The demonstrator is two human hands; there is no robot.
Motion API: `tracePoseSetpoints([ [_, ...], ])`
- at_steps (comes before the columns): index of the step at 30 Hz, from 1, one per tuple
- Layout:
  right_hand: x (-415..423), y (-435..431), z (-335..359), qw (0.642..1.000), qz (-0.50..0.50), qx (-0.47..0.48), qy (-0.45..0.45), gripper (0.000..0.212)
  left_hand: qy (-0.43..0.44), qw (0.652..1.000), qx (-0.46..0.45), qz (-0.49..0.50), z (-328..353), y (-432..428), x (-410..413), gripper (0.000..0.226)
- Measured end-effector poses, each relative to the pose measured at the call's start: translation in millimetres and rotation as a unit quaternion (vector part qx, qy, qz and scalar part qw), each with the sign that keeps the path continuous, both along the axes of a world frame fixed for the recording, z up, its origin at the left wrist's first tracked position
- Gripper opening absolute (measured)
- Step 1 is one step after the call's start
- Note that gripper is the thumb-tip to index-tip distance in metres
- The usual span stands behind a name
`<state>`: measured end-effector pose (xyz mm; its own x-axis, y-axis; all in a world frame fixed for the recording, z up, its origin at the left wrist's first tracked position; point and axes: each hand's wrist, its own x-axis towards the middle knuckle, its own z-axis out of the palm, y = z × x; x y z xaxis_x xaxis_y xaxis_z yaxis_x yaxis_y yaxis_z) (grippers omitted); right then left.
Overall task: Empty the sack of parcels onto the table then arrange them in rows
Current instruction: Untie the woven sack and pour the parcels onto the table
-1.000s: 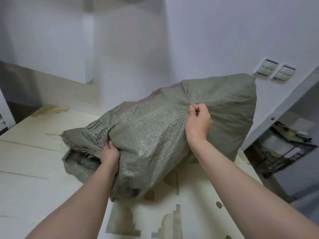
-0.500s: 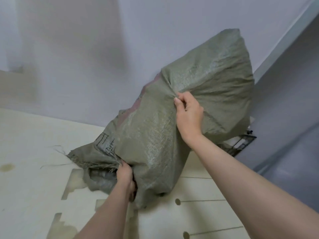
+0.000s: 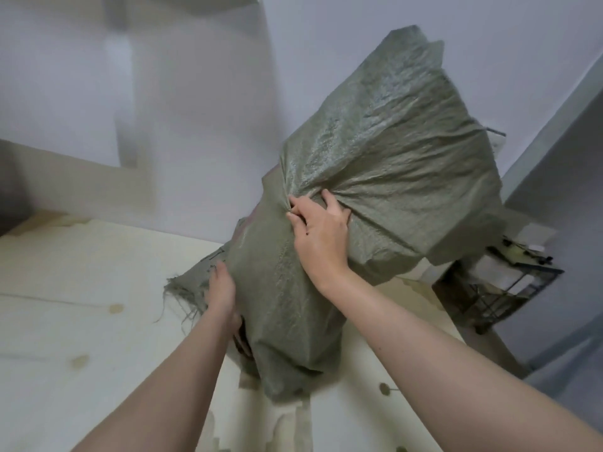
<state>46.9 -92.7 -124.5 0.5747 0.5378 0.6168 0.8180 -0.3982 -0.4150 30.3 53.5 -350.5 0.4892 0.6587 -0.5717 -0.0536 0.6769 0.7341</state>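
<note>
Fingers (image 3: 298,220) of the right hand (image 3: 321,230) pinch a bunched fold of the sack (image 3: 391,151), raising its closed end while its lower end rests near the right edge of the bench (image 3: 81,321); the left hand (image 3: 223,288) sits at the frayed mouth, its grip unclear, and since no parcel lies outside, I judge emptying barely begun and arranging untouched.

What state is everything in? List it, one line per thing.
Grey-green woven plastic sack: tilted, closed end raised, frayed mouth low, no parcels visible.
Right hand: grip bunching fabric mid-sack.
Left hand: on sack near mouth, grip unclear.
Pale wooden table: bears sack's lower end.
</note>
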Motion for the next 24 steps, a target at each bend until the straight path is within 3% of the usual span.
tracePoseSetpoints([
  [2, -13, 4, -2, 0.999, 0.015, -0.028, -0.016, 0.020, 0.031, 0.994, 0.108, -0.013, 29, 13, -4, 0.113],
  [5, -27, 4, -8, 0.997, 0.027, -0.064, -0.035, 0.020, 0.013, 0.968, 0.252, -0.011, 149, -14, -41, 0.108],
  [10, -43, -8, -7, 0.994, 0.052, -0.098, -0.020, 0.015, -0.089, 0.957, 0.269, -0.060, 219, -23, -51, 0.077],
  [13, -53, -17, -3, 0.988, 0.072, -0.135, 0.002, 0.011, -0.007, 0.957, 0.286, -0.037, 230, -31, -48, 0.055],
  [16, -59, -20, -1, 0.984, 0.083, -0.158, 0.027, 0.014, 0.107, 0.925, 0.365, -0.012, 224, -29, -54, 0.044],
  [19, -57, -20, -2, 0.979, 0.100, -0.178, 0.009, 0.022, 0.154, 0.912, 0.381, 0.005, 222, -21, -64, 0.027],
  [22, -48, -35, -4, 0.995, 0.043, -0.072, -0.058, 0.023, 0.167, 0.912, 0.376, 0.008, 222, -18, -68, 0.023],
  [24, -40, -51, -1, 0.991, -0.098, 0.029, -0.081, 0.024, 0.173, 0.914, 0.367, 0.019, 220, -22, -69, 0.022],
])
